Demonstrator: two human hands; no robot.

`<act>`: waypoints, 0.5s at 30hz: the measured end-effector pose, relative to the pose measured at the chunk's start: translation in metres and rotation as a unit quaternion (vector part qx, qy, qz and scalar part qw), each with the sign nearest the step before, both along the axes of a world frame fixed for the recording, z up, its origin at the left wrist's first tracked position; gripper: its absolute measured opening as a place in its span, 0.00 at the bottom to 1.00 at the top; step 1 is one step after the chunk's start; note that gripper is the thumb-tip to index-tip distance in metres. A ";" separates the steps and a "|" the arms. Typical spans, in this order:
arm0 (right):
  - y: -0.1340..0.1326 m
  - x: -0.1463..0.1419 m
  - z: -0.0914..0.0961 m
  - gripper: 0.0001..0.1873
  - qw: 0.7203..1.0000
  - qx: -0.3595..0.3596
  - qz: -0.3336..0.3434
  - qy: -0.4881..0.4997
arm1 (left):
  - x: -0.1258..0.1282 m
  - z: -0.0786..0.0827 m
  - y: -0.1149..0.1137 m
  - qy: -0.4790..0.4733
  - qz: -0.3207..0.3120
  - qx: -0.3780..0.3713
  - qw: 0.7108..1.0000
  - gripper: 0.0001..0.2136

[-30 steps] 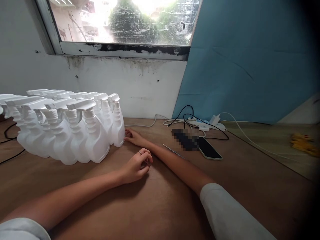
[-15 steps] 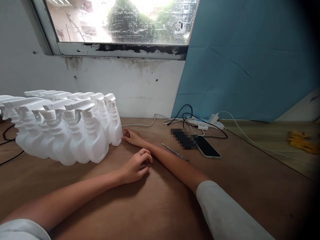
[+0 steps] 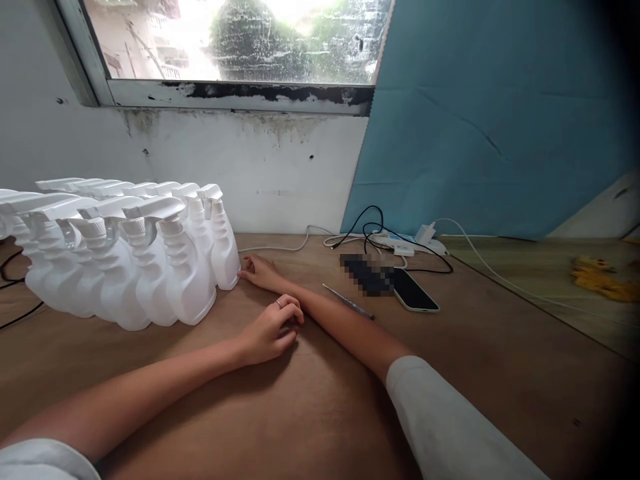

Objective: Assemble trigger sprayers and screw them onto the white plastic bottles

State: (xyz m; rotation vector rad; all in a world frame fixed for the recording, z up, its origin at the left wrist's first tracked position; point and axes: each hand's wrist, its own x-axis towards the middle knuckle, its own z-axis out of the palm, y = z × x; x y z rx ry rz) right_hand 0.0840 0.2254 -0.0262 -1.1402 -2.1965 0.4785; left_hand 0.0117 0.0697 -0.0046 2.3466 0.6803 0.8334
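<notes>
Two rows of white spray bottles (image 3: 187,287) with trigger heads stand on the brown table at the left. My right hand (image 3: 260,272) reaches across to the end spray bottle (image 3: 225,257) of the back row. Its fingertips touch or nearly touch the lower right side of this bottle, which leans a little to the left. The fingers are loosely bent, not wrapped round anything. Nearer to me, my left hand (image 3: 274,331) rests on the table in front of the right forearm. A ring shows on it, and its relaxed, half-curled fingers hold nothing.
Right of my forearm lie a slim pen-like tool (image 3: 350,303), a blurred-out dark item (image 3: 367,275) and a phone (image 3: 415,291). Behind them are a power strip (image 3: 430,247) and tangled cables. A yellow object (image 3: 603,279) lies far right. A window and blue sheet cover the wall.
The end bottle of the back row has shifted and tilted slightly left, with my right hand following beside it. My left hand stays in place. The whole view has moved a little.
</notes>
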 end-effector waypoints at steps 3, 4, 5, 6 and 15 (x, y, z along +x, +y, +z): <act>0.000 -0.004 0.000 0.28 1.000 0.006 -0.010 -0.013 | 0.000 0.000 0.000 0.003 -0.002 0.005 1.000 0.11; 0.000 -0.005 -0.001 0.28 1.000 0.007 -0.015 -0.018 | 0.000 0.000 0.001 0.003 -0.004 0.007 1.000 0.11; 0.000 -0.007 -0.001 0.29 1.000 0.009 -0.019 -0.022 | 0.000 -0.001 0.001 0.002 -0.005 0.009 1.000 0.11; 0.000 -0.008 -0.001 0.29 0.999 0.011 -0.024 -0.027 | 0.000 -0.001 0.001 0.002 -0.007 0.011 1.000 0.11; -0.009 -0.010 0.003 0.27 0.996 0.036 -0.030 -0.073 | 0.000 -0.002 0.001 0.030 -0.007 0.040 0.999 0.10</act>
